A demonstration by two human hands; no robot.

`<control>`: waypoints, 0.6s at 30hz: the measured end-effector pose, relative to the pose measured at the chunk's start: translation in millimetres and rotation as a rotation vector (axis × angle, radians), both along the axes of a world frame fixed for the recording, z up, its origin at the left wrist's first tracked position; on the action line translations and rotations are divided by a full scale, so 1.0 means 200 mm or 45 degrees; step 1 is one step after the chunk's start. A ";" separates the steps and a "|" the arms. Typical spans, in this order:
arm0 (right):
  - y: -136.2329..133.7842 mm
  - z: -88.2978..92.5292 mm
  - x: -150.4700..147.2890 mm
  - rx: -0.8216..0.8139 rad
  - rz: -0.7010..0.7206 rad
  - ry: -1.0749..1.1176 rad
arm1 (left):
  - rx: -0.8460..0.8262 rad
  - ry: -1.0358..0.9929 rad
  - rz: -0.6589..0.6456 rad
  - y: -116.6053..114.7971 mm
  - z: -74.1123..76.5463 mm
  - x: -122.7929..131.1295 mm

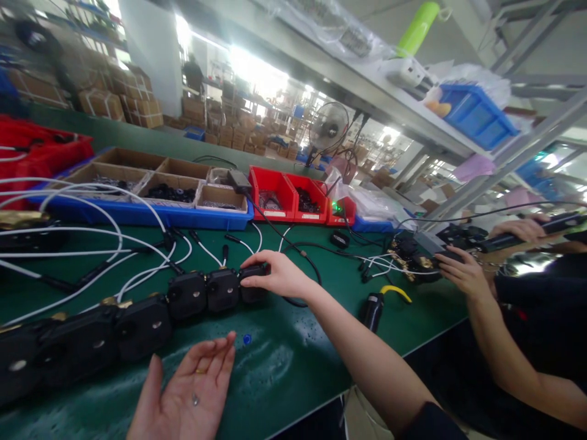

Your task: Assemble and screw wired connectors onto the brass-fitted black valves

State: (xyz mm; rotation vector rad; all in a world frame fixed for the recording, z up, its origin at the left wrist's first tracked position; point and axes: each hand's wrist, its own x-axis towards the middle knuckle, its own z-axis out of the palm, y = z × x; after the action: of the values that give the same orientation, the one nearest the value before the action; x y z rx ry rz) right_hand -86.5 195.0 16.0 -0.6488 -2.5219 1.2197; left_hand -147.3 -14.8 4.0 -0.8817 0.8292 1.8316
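My left hand (190,391) lies palm up and open low over the green mat (293,366), with a tiny silver screw (195,400) and a small brass bit resting on it. My right hand (277,275) reaches forward and closes its fingers on the last black unit (254,293) of a row of black units (186,295) that runs off to the left. White cables (92,244) with black plugs trail behind the row. A small blue piece (247,338) lies on the mat by my left fingertips.
A blue tray (137,215) of cardboard boxes and red bins (275,195) stand at the back. A black driver with a yellow cord (373,308) lies right of my arm. A co-worker's hand (463,272) holds a black part at the right. The table edge runs diagonally at lower right.
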 end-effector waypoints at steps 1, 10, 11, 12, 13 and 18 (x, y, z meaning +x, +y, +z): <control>0.01 0.00 0.00 -0.013 0.018 0.006 | 0.001 0.013 -0.002 0.00 0.00 0.00; 0.12 0.07 0.23 0.069 0.067 0.086 | 0.017 0.102 -0.005 0.00 -0.04 -0.01; 0.16 0.10 0.27 0.078 0.075 0.079 | 0.027 0.110 0.004 0.00 -0.06 -0.02; 0.20 0.12 0.32 0.087 0.079 0.069 | 0.041 0.116 0.013 -0.01 -0.07 -0.02; 0.25 0.14 0.36 0.097 0.081 0.055 | 0.060 0.120 0.018 -0.01 -0.09 -0.02; 0.50 0.18 0.59 0.128 0.071 -0.094 | 0.103 0.122 0.033 -0.03 -0.17 -0.04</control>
State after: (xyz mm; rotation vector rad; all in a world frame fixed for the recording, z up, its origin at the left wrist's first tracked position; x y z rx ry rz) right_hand 31.2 295.0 52.8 -0.6146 -2.6591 1.0980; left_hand -156.3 -21.5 -29.9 -0.7619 0.8006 1.9290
